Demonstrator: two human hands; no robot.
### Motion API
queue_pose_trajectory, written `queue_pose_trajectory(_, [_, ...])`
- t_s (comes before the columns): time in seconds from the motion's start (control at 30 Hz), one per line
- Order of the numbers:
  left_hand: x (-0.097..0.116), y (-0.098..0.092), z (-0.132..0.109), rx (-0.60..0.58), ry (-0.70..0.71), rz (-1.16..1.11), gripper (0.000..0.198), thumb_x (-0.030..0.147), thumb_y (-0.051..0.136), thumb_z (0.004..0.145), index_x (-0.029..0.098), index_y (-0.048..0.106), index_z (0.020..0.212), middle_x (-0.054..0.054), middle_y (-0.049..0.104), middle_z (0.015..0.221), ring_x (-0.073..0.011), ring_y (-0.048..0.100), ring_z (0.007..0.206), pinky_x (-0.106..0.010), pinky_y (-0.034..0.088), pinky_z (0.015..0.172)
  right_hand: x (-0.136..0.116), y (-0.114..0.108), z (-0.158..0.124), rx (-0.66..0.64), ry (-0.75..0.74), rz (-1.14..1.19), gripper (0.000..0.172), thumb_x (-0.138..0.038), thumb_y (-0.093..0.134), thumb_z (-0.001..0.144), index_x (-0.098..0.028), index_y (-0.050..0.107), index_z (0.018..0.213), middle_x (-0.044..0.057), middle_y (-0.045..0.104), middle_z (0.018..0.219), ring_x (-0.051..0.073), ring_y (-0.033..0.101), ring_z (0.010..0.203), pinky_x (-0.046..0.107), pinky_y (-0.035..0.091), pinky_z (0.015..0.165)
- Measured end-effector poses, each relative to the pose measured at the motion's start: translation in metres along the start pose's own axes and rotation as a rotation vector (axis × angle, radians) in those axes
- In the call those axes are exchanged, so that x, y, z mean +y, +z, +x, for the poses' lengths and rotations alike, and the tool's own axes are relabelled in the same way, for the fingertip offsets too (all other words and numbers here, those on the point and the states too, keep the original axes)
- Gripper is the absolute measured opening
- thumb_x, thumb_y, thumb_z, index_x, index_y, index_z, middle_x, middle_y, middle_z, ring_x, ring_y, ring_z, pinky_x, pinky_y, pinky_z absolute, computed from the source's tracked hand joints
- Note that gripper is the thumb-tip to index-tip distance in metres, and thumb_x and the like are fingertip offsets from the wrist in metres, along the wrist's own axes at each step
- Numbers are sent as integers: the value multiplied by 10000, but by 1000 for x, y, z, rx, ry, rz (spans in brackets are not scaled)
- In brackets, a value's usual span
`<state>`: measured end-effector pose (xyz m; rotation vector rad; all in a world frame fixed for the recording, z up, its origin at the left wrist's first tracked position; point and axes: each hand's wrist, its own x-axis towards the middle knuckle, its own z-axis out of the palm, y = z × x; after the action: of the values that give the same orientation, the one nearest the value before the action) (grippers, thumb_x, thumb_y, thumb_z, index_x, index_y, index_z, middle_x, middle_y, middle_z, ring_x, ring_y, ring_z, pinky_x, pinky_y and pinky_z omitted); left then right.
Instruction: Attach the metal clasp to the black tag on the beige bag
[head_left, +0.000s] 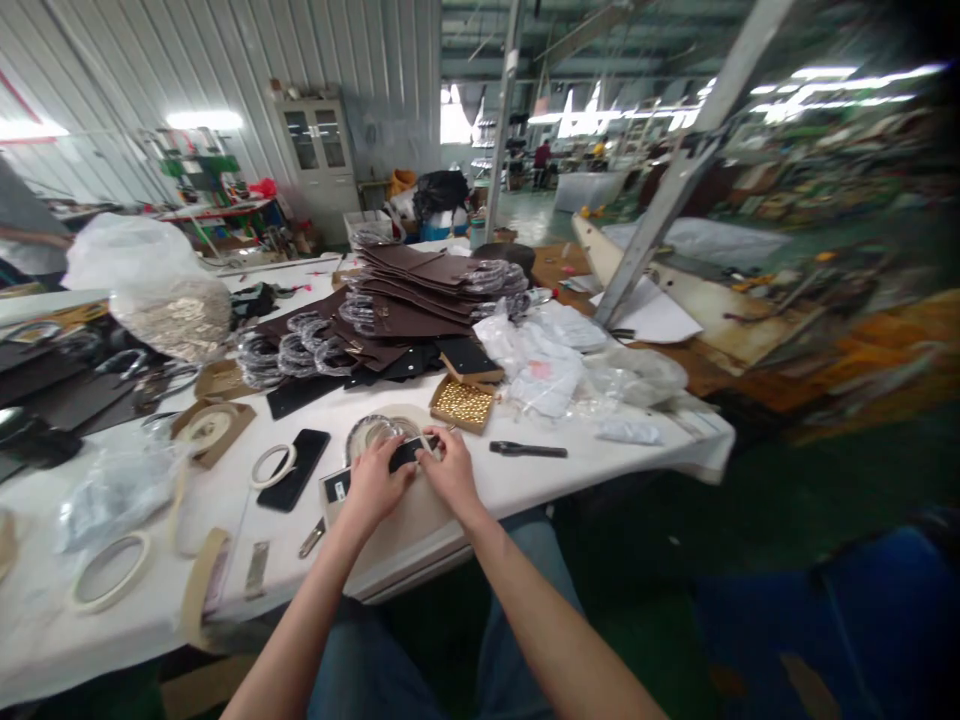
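Note:
Both of my hands meet over a pale beige bag-like piece at the table's front edge. A small black strip lies between them; its exact kind is unclear. My left hand has its fingers closed on the strip's left end. At its other end, my right hand pinches it between thumb and fingers. Just behind them curves a plastic-wrapped handle. A shallow box of gold-coloured studs sits beyond my right hand, and a dark slim tool lies to its right.
Brown bag panels with wrapped handles are piled behind. Leftward lie a black phone, a tape roll partly on it, another tape roll and a metal clip-like piece. Clear plastic bags are at right; a metal post rises beyond.

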<state>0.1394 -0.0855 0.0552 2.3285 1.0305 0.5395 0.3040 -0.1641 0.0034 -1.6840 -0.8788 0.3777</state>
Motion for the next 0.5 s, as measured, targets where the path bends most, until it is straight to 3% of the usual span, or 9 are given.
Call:
queue_pose_trajectory(0.13, [-11,28,11,-23,-131,90,476,384,569,1093,303,744,1529,-156,750,1464,-451,618,1438,-691,397,1239,7,-1,4,-13,60,6,434,-233,853,773,-286,815,1203,19,683,1058,244,628,952,379,542,920])
queue_pose_trajectory(0.27, [-22,33,18,-25,-162,119,477,485,559,1088,380,762,1508,-89,752,1495,-444,620,1439,-711,362,1276,11,6,7,17,123,-4,476,-247,931,733,-299,805,1190,2,679,1035,238,634,932,375,557,895])
queue_pose_trajectory(0.33, [-25,34,20,-25,-166,130,497,537,593,1060,395,764,1505,-77,751,1504,-439,613,1459,-701,361,1295,11,-3,3,-13,102,66,518,-274,943,760,-301,795,1256,5,704,1064,231,656,915,369,573,877])
queue_pose_trajectory(0.4, [-30,35,22,-31,-184,133,525,572,616,1032,406,761,1508,-66,754,1504,-433,601,1485,-684,371,1306,13,-34,-4,-74,64,166,552,-359,932,837,-299,766,1360,11,745,1096,229,695,912,358,591,853])
queue_pose_trajectory(0.47, [-37,39,25,-47,-218,145,542,603,625,1010,434,757,1508,-42,750,1513,-437,593,1499,-687,391,1300,21,-93,-9,-40,47,170,478,-464,868,934,-284,766,1365,28,788,1089,245,734,930,358,604,841])
queue_pose_trajectory(0.5, [-40,41,26,-53,-232,157,548,619,629,998,453,755,1505,-28,743,1524,-443,593,1498,-693,401,1293,27,-131,-9,68,55,97,394,-494,823,971,-267,794,1291,41,801,1043,258,745,921,365,604,832])
